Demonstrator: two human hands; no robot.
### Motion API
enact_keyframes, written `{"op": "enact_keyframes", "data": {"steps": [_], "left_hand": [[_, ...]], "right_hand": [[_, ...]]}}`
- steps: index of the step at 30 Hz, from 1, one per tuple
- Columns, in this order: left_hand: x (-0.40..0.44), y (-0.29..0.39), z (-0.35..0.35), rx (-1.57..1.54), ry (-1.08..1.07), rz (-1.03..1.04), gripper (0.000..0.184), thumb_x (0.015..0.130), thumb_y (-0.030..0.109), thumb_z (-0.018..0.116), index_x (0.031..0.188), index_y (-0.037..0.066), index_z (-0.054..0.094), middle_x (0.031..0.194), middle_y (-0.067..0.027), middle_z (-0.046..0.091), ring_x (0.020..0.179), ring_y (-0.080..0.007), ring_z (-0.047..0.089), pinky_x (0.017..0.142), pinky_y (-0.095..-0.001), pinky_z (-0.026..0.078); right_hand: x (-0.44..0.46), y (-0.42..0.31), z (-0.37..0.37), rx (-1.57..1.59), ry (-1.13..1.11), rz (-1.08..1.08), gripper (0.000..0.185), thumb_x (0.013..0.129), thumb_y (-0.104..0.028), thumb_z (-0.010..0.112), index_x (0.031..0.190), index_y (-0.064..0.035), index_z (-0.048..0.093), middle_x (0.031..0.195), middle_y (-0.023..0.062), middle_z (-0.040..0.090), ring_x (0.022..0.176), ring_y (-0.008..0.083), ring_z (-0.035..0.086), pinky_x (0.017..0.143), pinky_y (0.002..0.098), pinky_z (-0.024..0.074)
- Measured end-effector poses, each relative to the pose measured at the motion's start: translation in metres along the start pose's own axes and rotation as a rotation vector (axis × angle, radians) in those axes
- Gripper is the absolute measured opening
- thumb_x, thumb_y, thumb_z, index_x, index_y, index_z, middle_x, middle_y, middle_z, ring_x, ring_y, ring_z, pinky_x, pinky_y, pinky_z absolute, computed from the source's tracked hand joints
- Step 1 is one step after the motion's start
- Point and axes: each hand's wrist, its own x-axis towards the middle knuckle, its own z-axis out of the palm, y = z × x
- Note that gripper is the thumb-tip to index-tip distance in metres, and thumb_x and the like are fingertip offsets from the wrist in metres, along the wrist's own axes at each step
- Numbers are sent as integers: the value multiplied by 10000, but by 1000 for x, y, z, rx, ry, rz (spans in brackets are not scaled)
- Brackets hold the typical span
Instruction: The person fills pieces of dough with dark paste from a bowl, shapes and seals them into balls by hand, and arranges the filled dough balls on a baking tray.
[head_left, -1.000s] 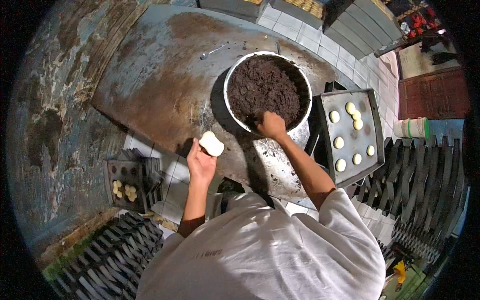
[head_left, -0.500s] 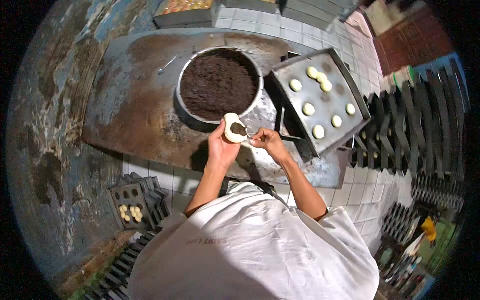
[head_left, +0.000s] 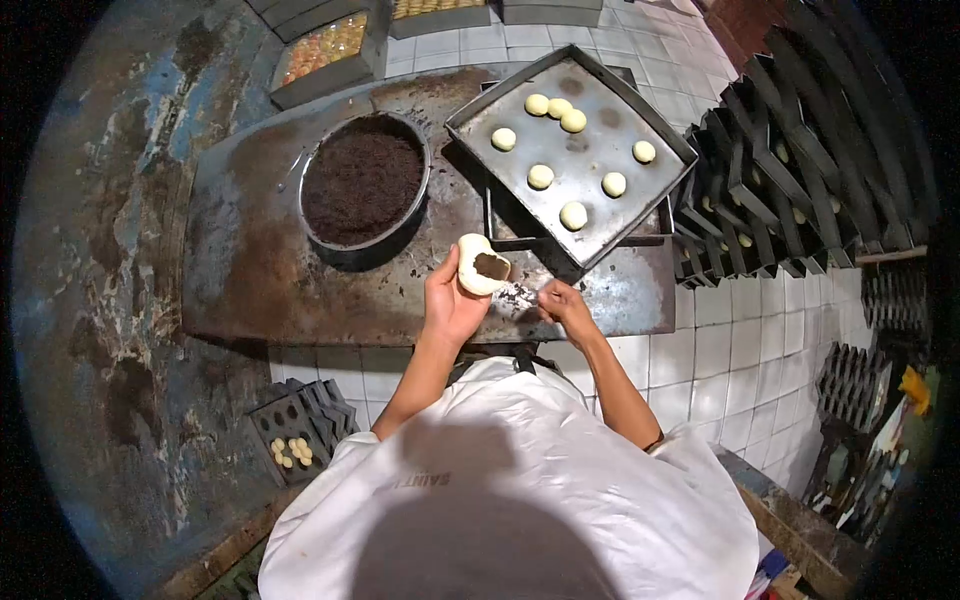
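Note:
A flattened piece of pale dough [head_left: 470, 271] rests in my left hand [head_left: 453, 301], with a dark brown filling [head_left: 491, 266] on its right part. Just right of the dough, my right hand [head_left: 566, 303] has its fingers closed round a thin utensil, whose tip is hard to make out. Up and to the left stands a round metal bowl [head_left: 426, 180] filled with dark crumbly filling [head_left: 362, 182]. Above and right of my hands, a square metal tray [head_left: 620, 88] bears several pale round dough balls [head_left: 573, 215].
The worn metal table [head_left: 250, 260] carries the bowl and tray. Stacked dark trays [head_left: 780, 170] rise at the right. At the lower left, another tray [head_left: 270, 425] holds small dough pieces. Boxes of baked goods [head_left: 325, 50] stand beyond the table.
My right hand has left the bowl and now sits beside the dough, which has gained dark filling. The view has turned, so the bowl lies further left and the tray nearer the middle.

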Motion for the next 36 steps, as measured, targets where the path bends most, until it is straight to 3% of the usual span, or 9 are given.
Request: {"op": "enact_keyframes", "data": {"steps": [2, 5, 8, 15, 20, 22, 27, 32, 36], "left_hand": [[-10, -4, 0, -89, -146, -61, 363, 1033, 292, 562, 1258, 9, 592, 1230, -133, 673, 1151, -267, 639, 1064, -450, 483], [-19, -11, 5, -58, -107, -26, 522, 1010, 444, 562, 1287, 2, 567, 1277, -152, 645, 1204, -284, 604, 1098, -456, 439], [-25, -14, 10, -38, -67, -26, 681, 989, 577, 517, 1334, -9, 526, 1329, -158, 612, 1256, -302, 566, 1118, -461, 403], [-35, -19, 5, 74, -90, -8, 570, 1017, 451, 533, 1328, -26, 522, 1308, -156, 615, 1237, -275, 576, 1095, -428, 430], [-48, 17, 5, 815, 73, 69, 364, 948, 27, 577, 1310, -12, 564, 1225, -97, 626, 1144, -190, 616, 1012, -321, 486], [-57, 26, 5, 831, 48, 87, 410, 901, -16, 614, 1311, -15, 585, 1219, -95, 631, 1094, -182, 640, 996, -296, 488], [-76, 59, 3, 1010, 25, 220, 492, 804, -115, 680, 1287, -42, 622, 1152, -103, 689, 1028, -169, 660, 902, -284, 533], [-87, 87, 9, 1219, 82, 627, 482, 816, -91, 720, 1288, -71, 623, 1166, -155, 703, 1066, -197, 674, 959, -315, 534], [-95, 104, 17, 802, 12, 715, 437, 922, 10, 650, 1338, -91, 564, 1311, -214, 650, 1223, -234, 614, 1034, -338, 482]], "right_hand": [[-7, 20, -29, -42, 49, 57, 140, 975, -196, 648, 915, -72, 624, 722, 29, 602, 643, 122, 534, 593, 276, 408], [0, 52, -57, -1011, 274, -237, 290, 949, -225, 642, 1086, 28, 681, 933, 171, 723, 840, 322, 695, 777, 408, 521], [9, 12, -18, -1010, 388, -605, 382, 985, -300, 613, 1116, 53, 680, 1078, 214, 711, 1028, 321, 689, 890, 420, 516], [-6, -118, 86, 475, -323, 231, 643, 968, -328, 676, 1469, 4, 447, 1409, 88, 572, 1279, 229, 549, 1061, 359, 432], [-16, -112, 91, -373, -243, -221, 778, 785, -3, 808, 1475, -69, 453, 1390, 86, 576, 1247, 240, 578, 1008, 386, 496], [-18, -125, 107, -979, -158, -550, 780, 772, -59, 802, 1444, 21, 415, 1407, 244, 534, 1288, 389, 536, 1043, 397, 462], [-15, -131, 155, -766, 7, -577, 319, 867, -137, 751, 1150, 4, 712, 1017, 183, 742, 905, 335, 731, 842, 373, 561], [-3, -117, 186, -578, 40, -463, 331, 874, -98, 735, 1185, 11, 698, 1079, 179, 741, 973, 317, 727, 894, 360, 549], [-16, -130, 233, -790, 16, -654, 450, 823, -19, 737, 1265, -1, 653, 1122, 190, 720, 1024, 342, 701, 900, 404, 540]]}}
